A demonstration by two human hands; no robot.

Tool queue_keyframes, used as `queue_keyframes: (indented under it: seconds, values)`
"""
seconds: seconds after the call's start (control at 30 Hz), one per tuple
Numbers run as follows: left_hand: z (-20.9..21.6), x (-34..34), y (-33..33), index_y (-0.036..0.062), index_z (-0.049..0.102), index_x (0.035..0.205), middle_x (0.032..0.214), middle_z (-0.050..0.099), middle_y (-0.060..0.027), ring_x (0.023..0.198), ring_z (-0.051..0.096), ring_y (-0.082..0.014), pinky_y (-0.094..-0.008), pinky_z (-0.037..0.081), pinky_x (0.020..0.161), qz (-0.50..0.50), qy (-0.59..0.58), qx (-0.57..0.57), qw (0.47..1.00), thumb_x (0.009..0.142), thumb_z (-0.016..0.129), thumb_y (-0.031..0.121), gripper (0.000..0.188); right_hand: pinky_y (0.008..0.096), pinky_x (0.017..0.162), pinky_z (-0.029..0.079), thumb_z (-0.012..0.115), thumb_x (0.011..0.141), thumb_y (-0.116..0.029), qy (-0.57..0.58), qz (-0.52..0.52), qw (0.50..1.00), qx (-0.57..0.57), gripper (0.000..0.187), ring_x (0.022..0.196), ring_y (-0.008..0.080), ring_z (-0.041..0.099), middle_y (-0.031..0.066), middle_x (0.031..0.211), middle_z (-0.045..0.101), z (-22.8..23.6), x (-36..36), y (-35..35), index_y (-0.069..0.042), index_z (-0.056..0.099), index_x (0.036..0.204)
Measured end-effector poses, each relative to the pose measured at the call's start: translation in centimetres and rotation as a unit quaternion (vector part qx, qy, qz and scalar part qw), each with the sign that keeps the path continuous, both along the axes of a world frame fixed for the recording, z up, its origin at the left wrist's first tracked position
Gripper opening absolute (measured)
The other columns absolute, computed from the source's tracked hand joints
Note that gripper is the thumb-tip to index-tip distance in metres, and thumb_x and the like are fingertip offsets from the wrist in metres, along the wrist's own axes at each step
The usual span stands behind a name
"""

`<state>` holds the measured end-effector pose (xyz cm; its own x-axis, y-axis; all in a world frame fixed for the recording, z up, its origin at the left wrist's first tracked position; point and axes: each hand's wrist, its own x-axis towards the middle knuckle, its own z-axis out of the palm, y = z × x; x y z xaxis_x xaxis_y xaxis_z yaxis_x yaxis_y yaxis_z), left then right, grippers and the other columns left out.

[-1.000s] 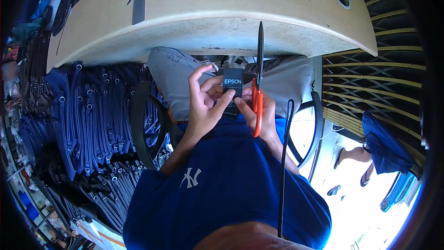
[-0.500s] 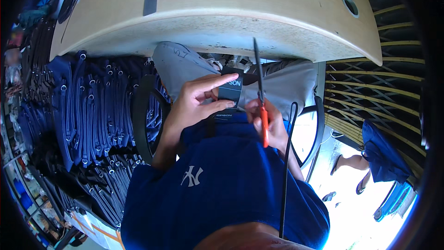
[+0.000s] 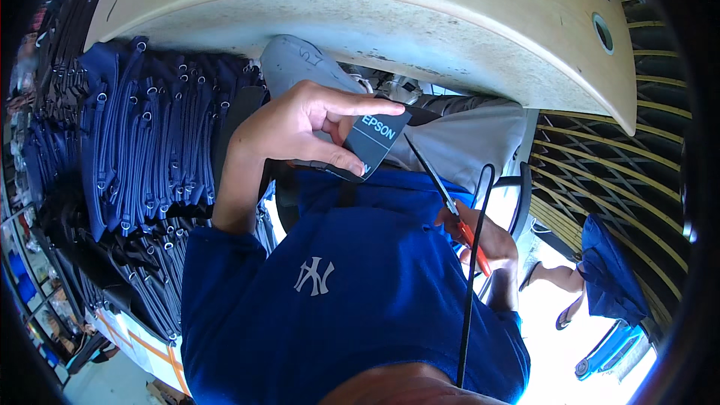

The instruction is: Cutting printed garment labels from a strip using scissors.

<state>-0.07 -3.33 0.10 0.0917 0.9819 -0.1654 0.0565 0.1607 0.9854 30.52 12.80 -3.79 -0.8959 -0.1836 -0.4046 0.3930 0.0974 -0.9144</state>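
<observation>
My left hand [image 3: 292, 124] pinches a black label piece [image 3: 376, 144] with white lettering and a thin line across it, thumb on the lower edge and fingers at the upper edge. The label is tilted above my lap. To its right, my right hand [image 3: 495, 238] grips scissors [image 3: 449, 201] with orange handles and dark blades. The blades point up and left, their tip close to the label's right edge but apart from it. Part of my right hand's grip is hidden behind the handles.
A pale wooden table [image 3: 345, 11] curves across in front of me. Piles of dark blue straps with metal rings [image 3: 154, 150] stand at the left. A black cord [image 3: 469, 292] hangs by my right arm. A folding metal gate [image 3: 607, 150] and a person's legs [image 3: 559, 277] are at the right.
My right hand has drawn the scissors down and to the right, the blades now leaning left. My left hand has tilted the label and come nearer to the camera.
</observation>
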Motion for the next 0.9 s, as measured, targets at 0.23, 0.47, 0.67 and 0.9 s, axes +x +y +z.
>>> queue_keyframes:
  seconds: [0.23, 0.47, 0.67, 0.9]
  values:
    - [-0.6, 0.4, 0.7, 0.0053, 0.051, 0.127, 0.107, 0.064, -0.0075, 0.065, 0.057, -0.0036, -0.0171, 0.045, 0.054, -0.066, -0.016, -0.024, 0.997, 0.064, 0.078, -0.003, 0.070, 0.0320, 0.056, 0.041, 0.062, 0.075, -0.052, 0.022, 0.075, 0.994, -0.071, 0.062, 0.058, 0.0183, 0.051, 0.0065, 0.072, 0.048, -1.1, -0.7, 0.7, 0.000, 0.050, 0.106]
    - [-1.6, 0.4, 1.6, 0.0050, 0.052, 0.126, 0.110, 0.064, -0.0055, 0.058, 0.050, -0.0023, -0.0182, 0.042, 0.050, -0.090, -0.030, -0.005, 0.995, 0.061, 0.081, -0.001, 0.071, 0.0260, 0.049, 0.037, 0.065, 0.075, -0.047, -0.101, 0.071, 0.987, -0.105, 0.055, 0.052, 0.0115, 0.049, -0.0006, 0.063, 0.046, 0.6, -1.9, 0.1, -0.001, 0.051, 0.102]
    - [-2.0, 1.2, 1.8, 0.0040, 0.052, 0.125, 0.101, 0.066, -0.0038, 0.061, 0.053, -0.0009, -0.0171, 0.042, 0.051, -0.082, -0.068, -0.014, 0.994, 0.060, 0.081, -0.003, 0.072, 0.0233, 0.046, 0.035, 0.062, 0.070, -0.061, -0.012, 0.053, 0.990, -0.131, 0.071, 0.051, 0.0087, 0.047, -0.0006, 0.061, 0.045, -0.3, -2.5, 0.0, 0.002, 0.053, 0.101]
    - [-2.1, 1.1, 2.4, 0.0051, 0.052, 0.126, 0.084, 0.066, -0.0009, 0.062, 0.055, -0.0010, -0.0162, 0.043, 0.051, -0.108, -0.082, -0.019, 0.991, 0.061, 0.080, -0.005, 0.072, 0.0237, 0.047, 0.037, 0.065, 0.072, -0.052, -0.045, 0.047, 0.987, -0.147, 0.061, 0.051, 0.0097, 0.051, -0.0018, 0.062, 0.048, -0.4, -2.4, 0.0, 0.000, 0.052, 0.100]
